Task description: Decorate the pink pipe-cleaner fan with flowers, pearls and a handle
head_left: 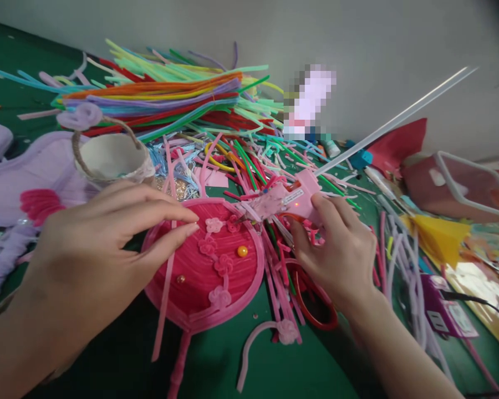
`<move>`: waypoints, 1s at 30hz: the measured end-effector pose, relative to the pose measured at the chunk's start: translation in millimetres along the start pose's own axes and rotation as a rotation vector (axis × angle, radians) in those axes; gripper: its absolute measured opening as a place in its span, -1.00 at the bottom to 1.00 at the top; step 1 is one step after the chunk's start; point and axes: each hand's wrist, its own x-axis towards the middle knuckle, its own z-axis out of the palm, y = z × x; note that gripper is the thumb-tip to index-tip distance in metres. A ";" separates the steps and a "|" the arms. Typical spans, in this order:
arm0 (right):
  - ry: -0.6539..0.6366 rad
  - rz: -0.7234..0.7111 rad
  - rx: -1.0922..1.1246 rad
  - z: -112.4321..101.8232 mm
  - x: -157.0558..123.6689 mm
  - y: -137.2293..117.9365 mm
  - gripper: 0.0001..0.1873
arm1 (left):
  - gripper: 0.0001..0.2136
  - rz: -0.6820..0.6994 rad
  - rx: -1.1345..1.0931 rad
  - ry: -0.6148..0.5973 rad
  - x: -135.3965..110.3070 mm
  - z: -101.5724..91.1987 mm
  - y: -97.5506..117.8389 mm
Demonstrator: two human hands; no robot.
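Over the left part of a round pink fan (233, 277), my left hand (120, 244) has its thumb and forefinger nearly together. A tiny pale speck shows at those fingertips, too small to name. My right hand (336, 238) grips a pink hot glue gun (301, 197), with a long clear glue stick (399, 119) rising from its back. The gun's nozzle points left at the fan's upper right edge. Small pink flowers (223, 265) run down the fan, beside a yellow bead (242, 251) and a small gold bead (181, 279). A pink strip (163, 305) crosses its left side.
Bundled coloured pipe cleaners (158, 105) lie at the back. Red-handled scissors (316, 310) sit under my right hand. A curled pink stem (253, 338) lies in front. At left are a white cup (110, 155) and a lilac piece (41, 166); at right, a plastic bin (441, 185).
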 end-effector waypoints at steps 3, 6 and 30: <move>-0.011 0.015 -0.003 0.5 -0.9 0.7 -0.70 | -0.91 0.014 0.019 0.010 -0.4 0.3 -1.0; -0.013 0.022 -0.003 1.1 -1.1 0.3 -0.69 | -0.93 0.021 0.042 0.018 -1.6 1.5 -3.5; 0.021 -0.125 0.055 0.4 29.6 -16.1 -0.72 | -0.89 -0.120 0.010 0.001 -1.4 0.3 -15.1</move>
